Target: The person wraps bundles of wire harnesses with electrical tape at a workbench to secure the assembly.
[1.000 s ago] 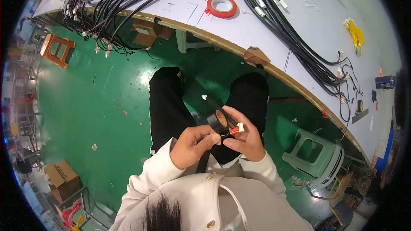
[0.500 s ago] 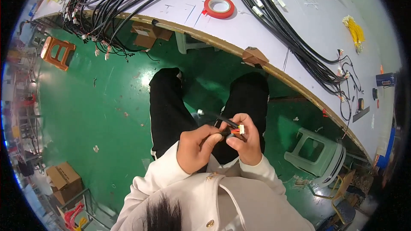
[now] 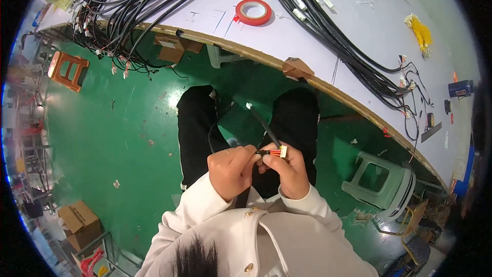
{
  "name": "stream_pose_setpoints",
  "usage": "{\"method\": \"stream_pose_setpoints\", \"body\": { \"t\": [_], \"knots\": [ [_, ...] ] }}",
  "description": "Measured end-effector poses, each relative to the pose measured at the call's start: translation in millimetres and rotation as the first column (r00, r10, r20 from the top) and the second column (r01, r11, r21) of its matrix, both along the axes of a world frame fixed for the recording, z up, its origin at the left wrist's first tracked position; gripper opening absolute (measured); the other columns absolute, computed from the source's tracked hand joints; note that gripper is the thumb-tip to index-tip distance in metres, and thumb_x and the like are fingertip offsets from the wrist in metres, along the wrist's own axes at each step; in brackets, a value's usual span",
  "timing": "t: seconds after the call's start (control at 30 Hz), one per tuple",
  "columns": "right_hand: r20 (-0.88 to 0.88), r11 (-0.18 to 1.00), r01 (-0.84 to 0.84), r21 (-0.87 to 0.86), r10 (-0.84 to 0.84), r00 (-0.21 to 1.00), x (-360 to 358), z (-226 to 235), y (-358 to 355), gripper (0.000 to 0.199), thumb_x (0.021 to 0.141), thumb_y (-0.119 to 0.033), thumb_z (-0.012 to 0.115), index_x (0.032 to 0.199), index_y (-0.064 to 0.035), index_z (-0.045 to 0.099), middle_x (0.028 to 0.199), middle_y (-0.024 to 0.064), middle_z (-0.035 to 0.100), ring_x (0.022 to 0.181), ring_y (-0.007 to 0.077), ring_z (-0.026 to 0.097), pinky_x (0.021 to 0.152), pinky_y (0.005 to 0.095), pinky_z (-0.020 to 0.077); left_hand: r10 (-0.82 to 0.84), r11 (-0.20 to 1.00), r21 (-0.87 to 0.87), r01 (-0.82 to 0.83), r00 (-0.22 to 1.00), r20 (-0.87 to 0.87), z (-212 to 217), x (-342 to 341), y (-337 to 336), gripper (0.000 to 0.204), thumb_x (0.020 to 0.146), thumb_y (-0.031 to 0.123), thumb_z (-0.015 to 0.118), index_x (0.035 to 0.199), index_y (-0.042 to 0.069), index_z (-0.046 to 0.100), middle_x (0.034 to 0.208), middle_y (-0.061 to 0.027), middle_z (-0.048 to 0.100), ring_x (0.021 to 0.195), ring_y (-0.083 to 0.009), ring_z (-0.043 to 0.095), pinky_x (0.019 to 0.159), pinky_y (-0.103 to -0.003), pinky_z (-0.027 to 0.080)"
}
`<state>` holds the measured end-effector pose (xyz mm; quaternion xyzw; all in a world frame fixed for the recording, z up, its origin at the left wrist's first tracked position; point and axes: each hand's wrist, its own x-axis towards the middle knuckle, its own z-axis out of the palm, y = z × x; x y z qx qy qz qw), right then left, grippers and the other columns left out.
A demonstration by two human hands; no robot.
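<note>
Left hand [image 3: 229,172]: thumb and forefinger pinching the black end of the coloured wires [image 3: 275,153]; other fingers curled, tips hidden. Right hand [image 3: 293,172]: thumb and fingers pinching the same wires, fingertips largely hidden. White connector [image 3: 283,151] at right hand's 11 o'clock. Black cable [image 3: 263,125] extends toward 11 o'clock; its lower end is hidden. Thin dark strand [image 3: 210,134], left hand's 11 o'clock, hard to trace against trousers [image 3: 193,123].

Your connector [image 3: 283,151] looks like smooth plastic, your cable [image 3: 265,127] matt-sheathed; your jacket [image 3: 302,241] is matt cloth, the floor [image 3: 133,138] glossy, the tabletop [image 3: 274,41] smooth, the box [image 3: 81,216] dull cardboard.
</note>
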<state>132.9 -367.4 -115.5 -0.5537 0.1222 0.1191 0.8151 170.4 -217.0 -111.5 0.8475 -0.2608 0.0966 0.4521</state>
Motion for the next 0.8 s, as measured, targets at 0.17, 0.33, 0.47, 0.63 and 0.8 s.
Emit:
{"method": "stream_pose_setpoints", "body": {
  "t": [0.17, 0.33, 0.47, 0.63, 0.8],
  "knots": [
    [0.029, 0.915, -0.28, 0.29, 0.285, 0.958, -5, 27, -5, 0.016, 0.085, -0.007, 0.047, 0.075, 0.0021, 0.056, 0.071, 0.0123, 0.058, 0.063, 0.0215, 0.056, 0.061, 0.0321, 0.0449, 0.075, 0.987, -0.136, -0.091, 0.99, -0.12, -29, 5, 1, 0.003, 0.078, 0.0, 0.055, 0.077, -0.002, 0.057, 0.063, -0.015, 0.054, 0.051, -0.0239, 0.054, 0.049, -0.029, 0.041],
    [0.836, 0.891, 0.195, -0.411, 0.283, 0.47, 52, 75, -49, 0.003, 0.07, 0.001, 0.051, 0.071, -0.0007, 0.054, 0.074, 0.0156, 0.054, 0.066, 0.0239, 0.052, 0.065, 0.0334, 0.0431, -0.131, 0.8, -0.489, -0.347, 0.695, -0.707, -21, 5, 30, 0.021, 0.093, 0.02, 0.046, 0.095, 0.002, 0.057, 0.061, 0.0036, 0.044, 0.054, -0.0052, 0.035, 0.049, -0.021, 0.027],
    [0.784, 0.189, 0.777, -0.6, 0.332, 0.525, 121, 92, -51, 0.004, 0.073, -0.004, 0.058, 0.076, -0.003, 0.056, 0.079, 0.0059, 0.043, 0.068, 0.0182, 0.043, 0.064, 0.0284, 0.0359, -0.465, 0.611, -0.695, -0.379, 0.539, -0.703, 5, 23, 16, 0.028, 0.093, 0.022, 0.046, 0.11, 0.002, 0.055, 0.062, 0.0032, 0.043, 0.055, -0.0061, 0.035, 0.051, -0.021, 0.027],
    [0.575, -0.265, 0.698, -0.665, 0.414, 0.705, 166, 66, -34, 0.005, 0.074, -0.013, 0.058, 0.075, -0.0104, 0.054, 0.078, 0.0037, 0.05, 0.077, 0.0247, 0.05, 0.065, 0.0373, 0.0359, -0.682, 0.448, -0.791, -0.416, 0.413, -0.603, 11, 29, 17, 0.023, 0.093, 0.025, 0.046, 0.097, 0.005, 0.055, 0.063, 0.0023, 0.045, 0.055, -0.0072, 0.035, 0.054, -0.021, 0.03],
    [0.536, -0.183, 0.638, -0.748, 0.4, 0.743, 150, 74, -31, 0.017, 0.073, -0.015, 0.06, 0.088, -0.0085, 0.057, 0.086, 0.0072, 0.048, 0.083, 0.0257, 0.049, 0.072, 0.0377, 0.0365, -0.673, 0.422, -0.776, -0.468, 0.412, -0.614, 13, 27, 13, 0.019, 0.09, 0.026, 0.054, 0.089, 0.007, 0.058, 0.067, 0.0007, 0.05, 0.063, -0.0096, 0.041, 0.064, -0.024, 0.035]
  ]
}}
